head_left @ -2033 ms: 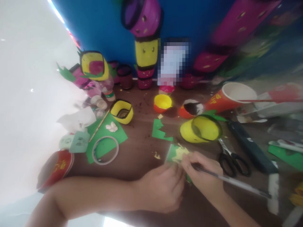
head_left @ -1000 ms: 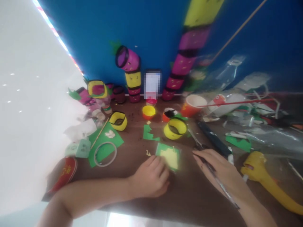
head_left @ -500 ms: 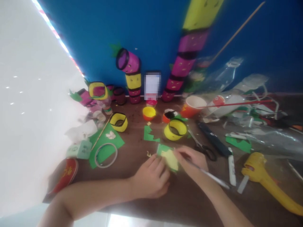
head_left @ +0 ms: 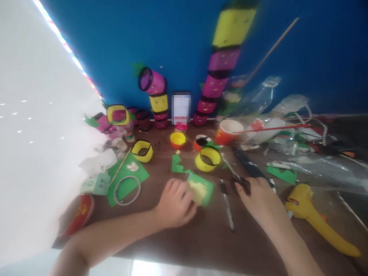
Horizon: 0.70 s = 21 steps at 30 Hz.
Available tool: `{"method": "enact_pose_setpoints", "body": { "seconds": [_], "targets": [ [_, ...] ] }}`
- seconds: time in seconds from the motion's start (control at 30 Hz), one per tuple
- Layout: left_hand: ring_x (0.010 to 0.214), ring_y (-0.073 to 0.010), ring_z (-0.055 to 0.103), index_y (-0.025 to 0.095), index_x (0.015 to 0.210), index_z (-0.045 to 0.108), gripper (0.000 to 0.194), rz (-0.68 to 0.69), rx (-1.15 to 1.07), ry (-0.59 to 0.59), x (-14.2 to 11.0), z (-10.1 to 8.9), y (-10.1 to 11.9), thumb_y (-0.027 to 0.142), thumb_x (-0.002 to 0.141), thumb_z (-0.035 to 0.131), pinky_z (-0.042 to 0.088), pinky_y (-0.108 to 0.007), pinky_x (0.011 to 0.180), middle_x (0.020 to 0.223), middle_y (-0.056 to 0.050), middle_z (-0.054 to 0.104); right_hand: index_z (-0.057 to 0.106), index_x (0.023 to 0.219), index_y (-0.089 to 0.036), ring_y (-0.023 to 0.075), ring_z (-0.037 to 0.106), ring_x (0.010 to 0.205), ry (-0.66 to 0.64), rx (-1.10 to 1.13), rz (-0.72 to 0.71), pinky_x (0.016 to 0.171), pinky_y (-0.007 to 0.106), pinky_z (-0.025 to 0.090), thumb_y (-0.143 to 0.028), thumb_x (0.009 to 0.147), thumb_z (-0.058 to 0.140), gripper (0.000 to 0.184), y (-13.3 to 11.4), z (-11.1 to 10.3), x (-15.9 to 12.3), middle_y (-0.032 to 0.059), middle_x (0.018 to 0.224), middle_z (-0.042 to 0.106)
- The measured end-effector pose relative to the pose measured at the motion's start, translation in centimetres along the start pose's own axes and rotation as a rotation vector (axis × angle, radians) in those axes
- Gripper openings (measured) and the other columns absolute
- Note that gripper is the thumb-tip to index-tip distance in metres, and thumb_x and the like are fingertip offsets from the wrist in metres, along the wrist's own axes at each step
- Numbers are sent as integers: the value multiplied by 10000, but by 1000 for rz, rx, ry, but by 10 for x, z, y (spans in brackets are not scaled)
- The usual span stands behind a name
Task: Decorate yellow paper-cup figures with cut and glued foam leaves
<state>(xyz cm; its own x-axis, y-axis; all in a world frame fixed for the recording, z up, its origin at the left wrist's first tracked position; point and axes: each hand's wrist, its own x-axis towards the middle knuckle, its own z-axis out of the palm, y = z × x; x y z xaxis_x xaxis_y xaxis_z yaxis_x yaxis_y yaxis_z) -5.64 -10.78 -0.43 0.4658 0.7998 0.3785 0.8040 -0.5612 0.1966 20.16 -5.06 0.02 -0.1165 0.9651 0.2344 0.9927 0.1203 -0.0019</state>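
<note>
My left hand (head_left: 175, 202) is closed on the left edge of a small green paper piece (head_left: 207, 183), with a cut pale yellow paper shape (head_left: 198, 190) lying over it. To the right, the fingers of my right hand (head_left: 255, 195) are closed on the black handle of a pair of scissors (head_left: 232, 170), whose blades point away to the upper left on the table. A pen (head_left: 227, 205) lies between my hands, touched by neither. Just beyond the papers stands a yellow ring-shaped cup section (head_left: 207, 158) with a black rim.
A yellow glue gun (head_left: 316, 222) lies right of my right arm. Clear tape (head_left: 115, 194) and green paper (head_left: 143, 174) are at left. Behind stand a paper cup (head_left: 228, 132), clear plastic bottles (head_left: 267, 94) and a leaning stack of purple and yellow cups (head_left: 214, 82).
My right hand has let go of the pen, which now lies on the table, and has moved right onto the scissors. The left hand still holds the papers. The view has shifted slightly.
</note>
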Motion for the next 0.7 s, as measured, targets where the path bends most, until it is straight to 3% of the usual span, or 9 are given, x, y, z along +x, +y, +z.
{"method": "enact_pose_setpoints", "body": {
  "seconds": [0.13,0.3,0.43,0.53,0.6,0.7],
  "targets": [
    [876,-248,491,144,1007,549,346,-310,57,-31,6,2,-4,431,817,505,370,-388,741,982,-107,551,593,876,-101,263,638,747,-292,-61,121,558,313,443,-249,864,428,222,-8,-17,6,144,846,619],
    [828,-216,482,177,873,546,184,-414,-105,-76,10,1,-8,351,812,535,345,-361,730,894,-48,561,576,900,-82,300,649,824,-454,-111,182,576,327,439,-227,883,386,239,-20,-37,5,176,908,613],
    [783,-175,490,171,795,533,76,-474,-374,-21,12,-1,-13,235,822,500,365,-319,722,819,-22,571,547,895,-115,311,657,816,-506,-110,223,553,355,442,-190,890,309,250,-16,-45,1,178,957,623],
    [748,-145,519,162,873,567,122,-494,-638,56,12,-1,-16,217,844,461,401,-261,677,820,-30,590,499,975,-129,296,666,733,-512,-14,296,572,360,452,-184,874,305,225,-1,-48,-7,156,805,658],
    [789,-143,548,167,966,588,192,-480,-768,84,12,-1,-17,220,865,434,417,-245,682,899,-47,617,469,1008,-132,294,661,723,-437,146,341,604,362,463,-257,865,342,228,10,-49,-16,164,789,662],
    [873,-152,563,181,1079,562,252,-495,-871,114,12,0,-17,228,888,405,429,-246,725,992,-62,619,478,949,-171,233,649,653,-362,556,385,596,312,479,-392,794,472,271,18,-52,-33,156,874,662]
  ]
}}
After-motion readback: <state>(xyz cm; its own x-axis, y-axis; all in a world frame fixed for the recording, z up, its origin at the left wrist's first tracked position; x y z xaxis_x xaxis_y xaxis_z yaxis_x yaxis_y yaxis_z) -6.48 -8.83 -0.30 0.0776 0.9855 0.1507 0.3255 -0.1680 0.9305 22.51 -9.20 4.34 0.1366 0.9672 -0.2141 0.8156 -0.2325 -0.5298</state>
